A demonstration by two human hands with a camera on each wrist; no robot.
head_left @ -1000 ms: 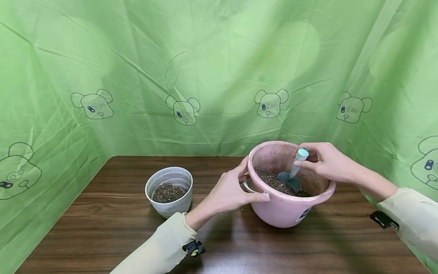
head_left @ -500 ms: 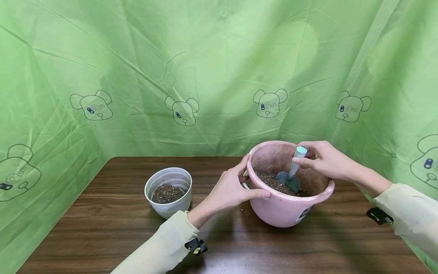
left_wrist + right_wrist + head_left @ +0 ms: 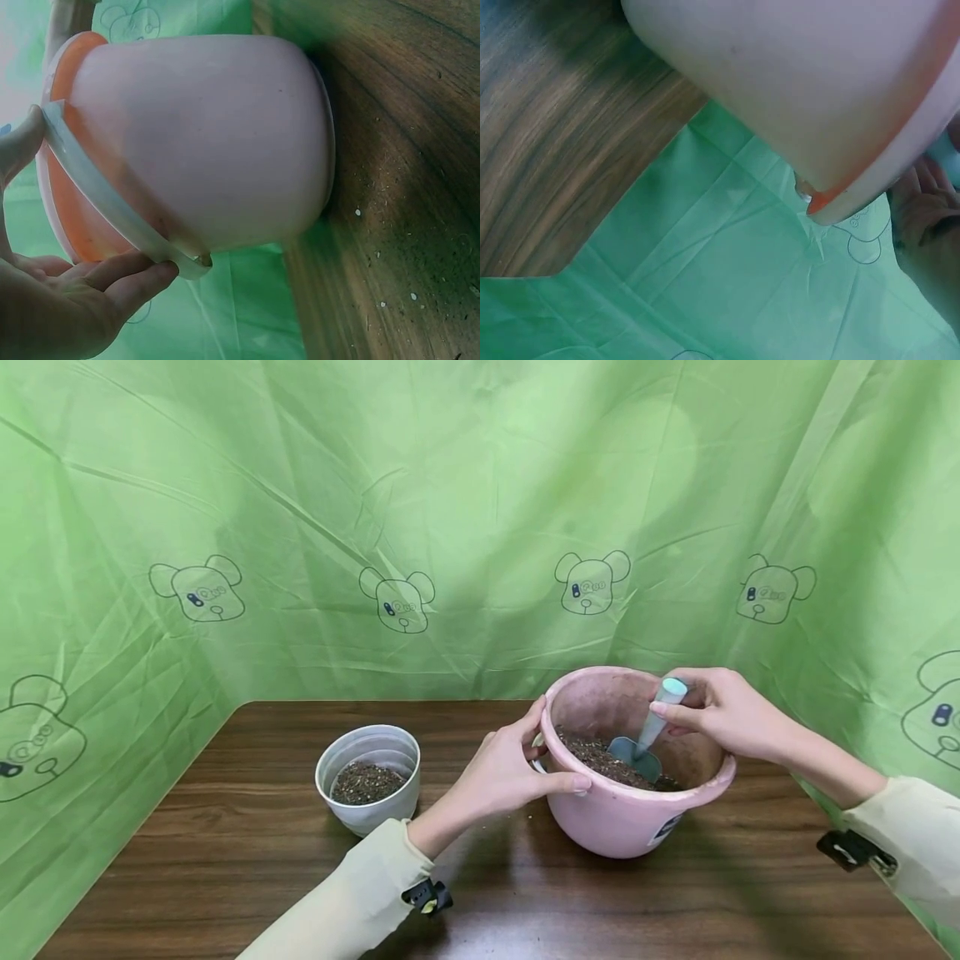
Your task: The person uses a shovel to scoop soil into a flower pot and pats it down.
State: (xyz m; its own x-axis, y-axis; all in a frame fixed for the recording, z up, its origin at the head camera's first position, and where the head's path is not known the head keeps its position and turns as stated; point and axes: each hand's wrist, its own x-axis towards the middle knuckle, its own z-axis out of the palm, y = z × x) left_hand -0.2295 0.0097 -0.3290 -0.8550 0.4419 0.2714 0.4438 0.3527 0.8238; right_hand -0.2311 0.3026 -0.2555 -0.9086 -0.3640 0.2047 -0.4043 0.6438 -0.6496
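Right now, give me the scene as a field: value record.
left hand: holds pink bucket at its rim
right hand: grips trowel by its handle
trowel: handle tilted, blade in bucket's soil
gray pot: left of bucket, partly filled with soil
table: brown, wood-grained
backdrop: green cloth, cartoon animal heads

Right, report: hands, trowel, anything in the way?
Left hand on pink bucket. Right hand holding trowel, blade at soil. Pale pot apart from bucket, not obstructing.

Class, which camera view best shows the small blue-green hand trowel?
The head view: the trowel shows from handle to blade, which meets dark brown soil. Right wrist shows just a pale-blue sliver, probably handle; left wrist, none.
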